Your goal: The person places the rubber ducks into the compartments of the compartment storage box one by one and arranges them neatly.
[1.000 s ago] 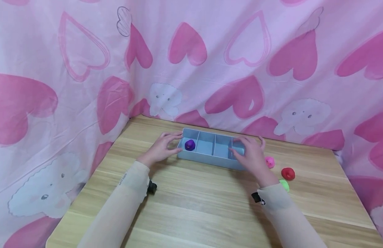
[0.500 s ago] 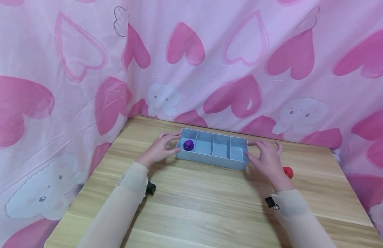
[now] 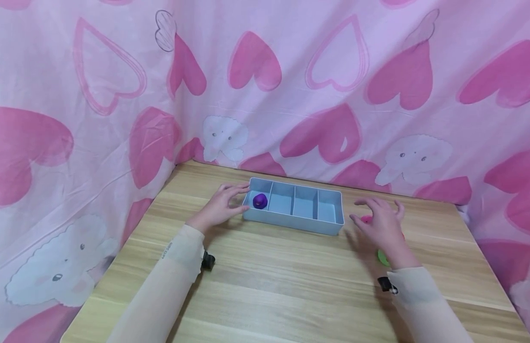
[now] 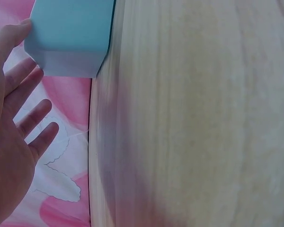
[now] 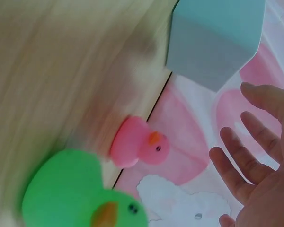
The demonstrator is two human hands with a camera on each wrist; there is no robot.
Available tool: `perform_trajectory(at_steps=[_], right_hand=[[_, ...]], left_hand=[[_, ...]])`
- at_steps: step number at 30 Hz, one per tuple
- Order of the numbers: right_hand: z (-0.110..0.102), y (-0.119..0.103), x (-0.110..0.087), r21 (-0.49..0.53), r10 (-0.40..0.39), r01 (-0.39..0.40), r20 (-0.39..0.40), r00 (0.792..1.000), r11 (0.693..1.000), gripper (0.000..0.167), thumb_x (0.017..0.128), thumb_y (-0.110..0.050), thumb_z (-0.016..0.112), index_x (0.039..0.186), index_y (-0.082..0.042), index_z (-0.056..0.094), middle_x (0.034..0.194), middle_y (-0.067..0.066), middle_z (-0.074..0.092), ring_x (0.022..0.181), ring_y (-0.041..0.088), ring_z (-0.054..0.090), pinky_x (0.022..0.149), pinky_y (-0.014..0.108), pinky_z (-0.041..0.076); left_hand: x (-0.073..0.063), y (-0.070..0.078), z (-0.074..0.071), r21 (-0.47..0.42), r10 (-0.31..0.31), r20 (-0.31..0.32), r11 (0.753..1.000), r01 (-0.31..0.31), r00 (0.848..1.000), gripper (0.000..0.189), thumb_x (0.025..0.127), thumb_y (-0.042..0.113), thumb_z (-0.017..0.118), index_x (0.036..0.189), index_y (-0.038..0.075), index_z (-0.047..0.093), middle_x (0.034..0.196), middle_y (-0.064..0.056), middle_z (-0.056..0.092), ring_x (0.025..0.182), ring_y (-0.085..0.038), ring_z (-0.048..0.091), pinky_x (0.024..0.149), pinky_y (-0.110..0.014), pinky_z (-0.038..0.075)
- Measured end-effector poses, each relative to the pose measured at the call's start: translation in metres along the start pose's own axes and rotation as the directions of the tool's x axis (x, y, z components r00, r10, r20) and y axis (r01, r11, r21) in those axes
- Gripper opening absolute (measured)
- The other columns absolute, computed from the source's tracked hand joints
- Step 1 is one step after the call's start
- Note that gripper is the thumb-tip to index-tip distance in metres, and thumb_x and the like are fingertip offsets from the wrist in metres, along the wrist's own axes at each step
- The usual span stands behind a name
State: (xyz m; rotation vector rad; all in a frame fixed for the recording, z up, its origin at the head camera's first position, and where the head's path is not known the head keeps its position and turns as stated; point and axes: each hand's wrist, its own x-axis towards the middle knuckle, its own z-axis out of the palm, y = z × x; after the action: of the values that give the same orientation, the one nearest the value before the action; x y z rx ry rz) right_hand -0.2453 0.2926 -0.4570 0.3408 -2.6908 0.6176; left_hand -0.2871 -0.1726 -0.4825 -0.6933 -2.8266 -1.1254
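A light blue-grey box [image 3: 292, 223] with a row of several compartments stands on the wooden table. In its leftmost compartment lies a small rounded purple toy [image 3: 260, 201]. My left hand [image 3: 217, 208] is at the box's left end, fingers spread, thumb and fingertips touching its edge. My right hand [image 3: 379, 227] is off the right end, fingers loosely extended, holding nothing. Partly hidden beneath it are a pink rubber duck [image 5: 138, 143] and a green rubber duck [image 5: 68, 189], both plain in the right wrist view.
A sliver of a red toy [image 3: 403, 235] shows behind the right hand in the head view. A pink curtain [image 3: 256, 109] with hearts hangs along the table's back and left edges. Bare wood [image 3: 265, 286] lies in front of the box.
My right hand has moved right, from over the box's right compartment, past its end, to above the ducks. The left hand stays at the left end, and the box sits where it was.
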Motion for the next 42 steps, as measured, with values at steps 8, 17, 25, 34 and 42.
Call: perform_trajectory(at_steps=[8,17,25,34,42], right_hand=[[-0.008,0.015,-0.004,-0.034,0.058,-0.056,0.053,0.997,0.998,0.042,0.085,-0.02,0.083,0.123,-0.01,0.067,0.131,0.021,0.066,0.128,0.045,0.053,0.118,0.075,-0.002],[-0.011,0.034,-0.007,-0.051,0.099,-0.094,0.106,0.989,0.994,0.047,0.086,-0.028,0.085,0.124,-0.01,0.067,0.135,0.025,0.064,0.125,0.052,0.052,0.116,0.076,-0.006],[-0.011,0.042,-0.007,-0.066,0.122,-0.113,0.148,0.981,0.991,0.045,0.086,-0.029,0.084,0.122,-0.009,0.068,0.137,0.026,0.062,0.128,0.052,0.05,0.116,0.076,-0.009],[-0.01,0.051,-0.007,-0.107,0.149,-0.13,0.196,0.969,0.986,0.046,0.082,-0.032,0.088,0.117,-0.006,0.071,0.127,0.025,0.067,0.123,0.049,0.053,0.115,0.077,-0.007],[-0.008,0.053,-0.007,-0.095,0.141,-0.124,0.201,0.969,0.988,0.04,0.084,-0.032,0.086,0.111,-0.007,0.072,0.115,0.021,0.072,0.114,0.046,0.059,0.114,0.078,-0.006]], left_hand=[[0.0,-0.001,0.0,-0.012,-0.01,0.002,1.0,0.01,1.0,0.065,0.094,0.037,0.077,0.15,0.013,0.055,0.163,0.002,0.044,0.145,-0.029,0.035,0.117,-0.058,0.039],[-0.001,0.001,0.0,-0.023,0.004,-0.004,1.0,-0.004,1.0,0.065,0.094,0.035,0.077,0.15,0.011,0.054,0.163,-0.004,0.045,0.145,-0.032,0.035,0.116,-0.061,0.038],[-0.001,-0.001,0.001,-0.022,0.01,-0.009,1.0,-0.01,1.0,0.065,0.093,0.035,0.078,0.149,0.011,0.056,0.162,0.001,0.046,0.143,-0.03,0.037,0.115,-0.061,0.039],[0.002,-0.003,0.003,-0.023,0.016,-0.001,1.0,-0.016,1.0,0.065,0.094,0.036,0.077,0.149,0.012,0.055,0.163,-0.004,0.045,0.142,-0.03,0.037,0.115,-0.059,0.039],[0.001,-0.004,0.002,-0.023,0.017,-0.006,1.0,-0.018,1.0,0.064,0.093,0.036,0.078,0.149,0.012,0.056,0.162,-0.004,0.046,0.141,-0.03,0.037,0.114,-0.059,0.04]])
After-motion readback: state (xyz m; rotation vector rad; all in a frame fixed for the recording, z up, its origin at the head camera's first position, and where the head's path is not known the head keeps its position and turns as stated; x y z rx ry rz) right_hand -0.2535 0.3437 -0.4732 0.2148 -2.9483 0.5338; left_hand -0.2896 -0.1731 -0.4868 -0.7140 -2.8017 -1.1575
